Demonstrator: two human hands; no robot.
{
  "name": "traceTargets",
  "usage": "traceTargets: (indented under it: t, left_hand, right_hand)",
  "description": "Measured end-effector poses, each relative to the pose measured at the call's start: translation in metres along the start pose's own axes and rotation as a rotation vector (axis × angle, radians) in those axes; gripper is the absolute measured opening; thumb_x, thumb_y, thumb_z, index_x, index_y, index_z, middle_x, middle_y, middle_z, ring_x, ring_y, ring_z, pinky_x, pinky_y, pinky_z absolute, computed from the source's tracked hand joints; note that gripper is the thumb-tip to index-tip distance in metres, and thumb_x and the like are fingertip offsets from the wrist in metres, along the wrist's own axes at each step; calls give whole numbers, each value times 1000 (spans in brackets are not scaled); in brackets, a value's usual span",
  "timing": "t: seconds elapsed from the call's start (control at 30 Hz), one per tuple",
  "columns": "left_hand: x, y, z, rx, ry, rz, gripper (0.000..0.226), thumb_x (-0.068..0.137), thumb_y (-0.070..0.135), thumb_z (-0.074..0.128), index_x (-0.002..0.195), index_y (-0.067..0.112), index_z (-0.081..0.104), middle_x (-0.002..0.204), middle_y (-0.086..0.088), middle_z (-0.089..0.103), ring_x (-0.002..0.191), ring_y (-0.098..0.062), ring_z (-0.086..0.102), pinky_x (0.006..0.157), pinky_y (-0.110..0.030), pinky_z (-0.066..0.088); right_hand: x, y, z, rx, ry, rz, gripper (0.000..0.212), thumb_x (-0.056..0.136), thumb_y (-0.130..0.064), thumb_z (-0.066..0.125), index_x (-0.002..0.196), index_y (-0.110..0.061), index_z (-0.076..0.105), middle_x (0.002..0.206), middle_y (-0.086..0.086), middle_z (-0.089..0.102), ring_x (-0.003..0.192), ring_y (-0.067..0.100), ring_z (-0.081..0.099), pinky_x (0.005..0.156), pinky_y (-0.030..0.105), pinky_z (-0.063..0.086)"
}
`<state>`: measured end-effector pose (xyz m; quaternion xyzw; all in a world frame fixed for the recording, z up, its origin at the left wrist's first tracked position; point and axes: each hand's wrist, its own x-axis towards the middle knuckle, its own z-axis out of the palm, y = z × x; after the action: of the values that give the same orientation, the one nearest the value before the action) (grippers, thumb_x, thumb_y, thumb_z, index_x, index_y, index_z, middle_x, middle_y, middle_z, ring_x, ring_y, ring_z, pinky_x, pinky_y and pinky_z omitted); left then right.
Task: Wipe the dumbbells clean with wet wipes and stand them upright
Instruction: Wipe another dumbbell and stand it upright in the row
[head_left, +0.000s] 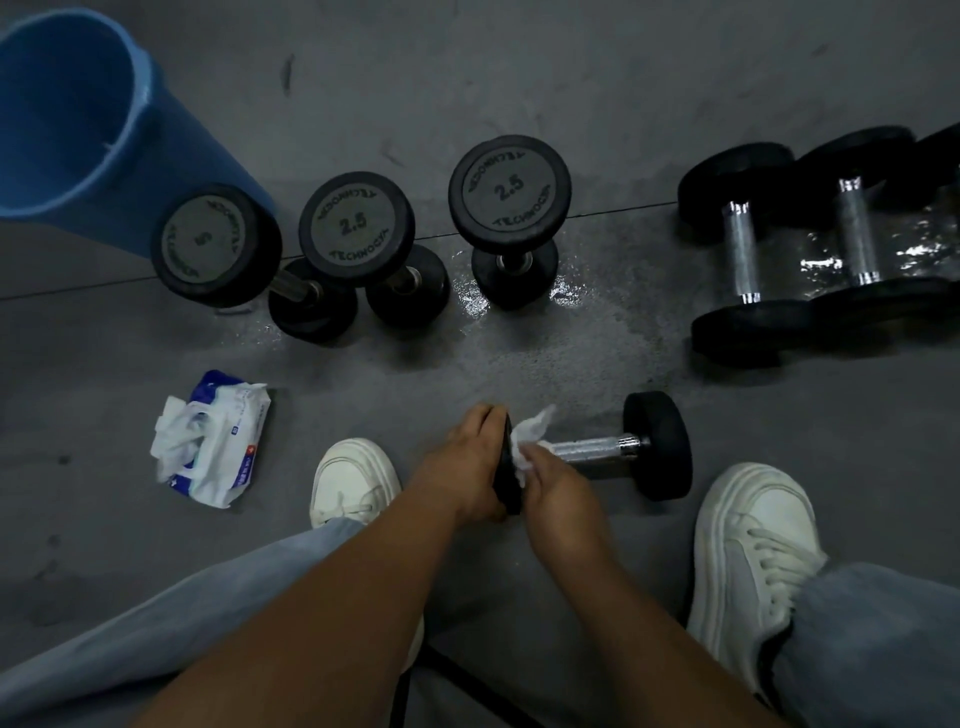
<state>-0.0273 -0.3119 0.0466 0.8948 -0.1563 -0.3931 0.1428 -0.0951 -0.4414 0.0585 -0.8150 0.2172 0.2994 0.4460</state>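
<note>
At lower centre, a dumbbell (597, 449) laid on its side is steadied by the left hand (467, 462), fingers curled over its near head, while a wet wipe (527, 434) is pinched against the handle by the right hand (558, 488). Wiping is judged under way; next, it must be stood on end like the upright dumbbells (509, 189) at upper centre.

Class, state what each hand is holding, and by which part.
The left hand grips the dumbbell by one end weight. The right hand holds a bunched wet wipe against the handle beside that weight.
</note>
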Motion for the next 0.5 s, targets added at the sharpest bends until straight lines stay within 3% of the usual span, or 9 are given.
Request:
traceTargets:
  t: [0.1, 0.23, 0.37, 0.43, 0.5]
  left_hand:
    - [-2, 2, -2, -4, -8, 0, 119, 64, 32, 87, 155, 19, 11, 160, 1, 9, 137, -28, 37, 104, -45, 44]
    - [-2, 4, -4, -2, -14, -3, 117, 63, 29, 88, 153, 19, 14, 157, 1, 12, 135, -28, 40, 100, -45, 46]
    - [-1, 3, -4, 18, -24, -16, 124, 61, 27, 90, 155, 19, 10, 161, -1, 8, 139, -29, 36, 107, -42, 42]
    - [-1, 2, -2, 27, -25, -12, 125, 59, 27, 91, 154, 19, 11, 160, -1, 9, 138, -29, 37, 105, -42, 43]
    - [2, 1, -3, 27, -25, -9, 126, 57, 29, 92, 154, 20, 13, 159, 0, 11, 136, -30, 40, 102, -42, 45]
  right_hand:
    - [8, -4, 2, -21, -75, 61, 45, 99, -21, 35, 142, -34, 38, 119, 9, 62, 107, 30, 61, 86, 37, 48]
    - [21, -13, -6, -143, 74, -22, 34, 97, -23, 40, 126, -29, 56, 116, 6, 65, 106, 26, 61, 90, 35, 48]
    - [24, -25, -7, -52, -137, 256, 46, 100, -44, 33, 131, -17, 54, 130, 11, 58, 122, 27, 52, 104, 35, 37]
    - [28, -35, -19, -146, -138, 256, 36, 97, -32, 42, 126, -17, 57, 126, 10, 60, 118, 27, 55, 100, 35, 42]
    - [31, -36, -23, -221, -63, 139, 33, 93, -19, 44, 124, -19, 57, 119, 11, 61, 109, 30, 59, 92, 39, 49]
